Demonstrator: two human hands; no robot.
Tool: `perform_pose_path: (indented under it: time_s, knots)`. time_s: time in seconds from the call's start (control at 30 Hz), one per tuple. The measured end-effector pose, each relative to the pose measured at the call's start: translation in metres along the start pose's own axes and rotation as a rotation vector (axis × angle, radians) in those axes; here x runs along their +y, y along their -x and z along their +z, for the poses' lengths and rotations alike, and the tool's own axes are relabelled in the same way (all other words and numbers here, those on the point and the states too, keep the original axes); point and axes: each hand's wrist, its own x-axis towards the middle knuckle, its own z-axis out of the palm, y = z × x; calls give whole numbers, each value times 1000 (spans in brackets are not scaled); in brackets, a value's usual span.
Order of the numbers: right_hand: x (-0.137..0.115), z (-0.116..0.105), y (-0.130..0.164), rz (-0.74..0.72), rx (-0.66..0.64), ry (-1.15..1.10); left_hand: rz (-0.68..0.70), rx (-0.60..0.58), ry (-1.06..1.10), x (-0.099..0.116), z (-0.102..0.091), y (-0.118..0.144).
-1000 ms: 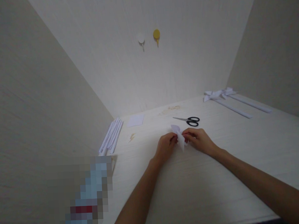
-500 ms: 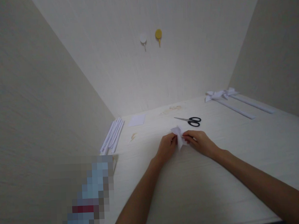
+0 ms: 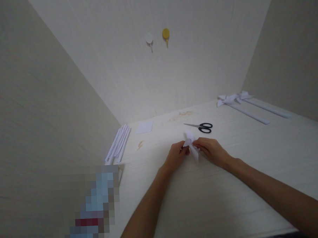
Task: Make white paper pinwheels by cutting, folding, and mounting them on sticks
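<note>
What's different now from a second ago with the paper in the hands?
The folded white paper has turned, so its flaps point differently, with one now showing toward the left hand. Neither that hand nor the right hand has let go. The scissors, the flat paper square and the paper rolls on the left stayed put.

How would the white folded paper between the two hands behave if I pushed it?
The folded paper is probably light, since it looks thin. Its free flaps would likely bend or crease easily. It seems unlikely to roll smoothly, as flaps stick out in several directions.
</note>
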Motion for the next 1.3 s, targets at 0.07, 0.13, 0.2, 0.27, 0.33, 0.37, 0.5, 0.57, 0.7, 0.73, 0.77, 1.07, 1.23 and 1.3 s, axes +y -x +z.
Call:
perform_pose_path:
  time_s: [0.07, 0.13, 0.2, 0.27, 0.33, 0.37, 0.5, 0.57, 0.7, 0.73, 0.77, 1.07, 1.23, 1.3]
  knots:
    - [-1, 0, 0, 6, -3, 1, -8, -7, 7, 0, 0, 0]
    - [-1, 0, -1, 13, -8, 8, -22, -14, 4, -1, 0, -1]
    - [-1, 1, 0, 12, -13, 8, -33, -15, -3, -2, 0, -1]
    - [-1, 1, 0, 7, -15, 3, -29, -16, -4, -2, 0, -1]
    - [0, 1, 0, 4, -18, 3, -14, -22, -4, -2, -1, 0]
    - [0, 1, 0, 3, -21, 3, -7, -28, -5, -2, -1, 0]
    - [0, 1, 0, 5, -29, -11, 5, -50, -22, -2, -1, 0]
    - [0, 1, 0, 10, -28, -24, 2, -54, -32, -3, -1, 0]
    - [1, 1, 0, 14, -38, -26, 11, -64, -30, -4, -1, 0]
    - [1, 1, 0, 10, -41, -24, 12, -71, -29, -4, -1, 0]
    - [1, 1, 0, 5, -43, -23, 10, -77, -28, -3, -2, 0]
    - [1, 1, 1, 16, -57, -16, 5, -72, -26, -2, -2, 1]
    - [0, 1, 0, 19, -57, 1, 23, -71, -32, -3, -2, 0]
    - [0, 2, 0, 11, -54, 0, 12, -73, -33, -3, -2, 0]
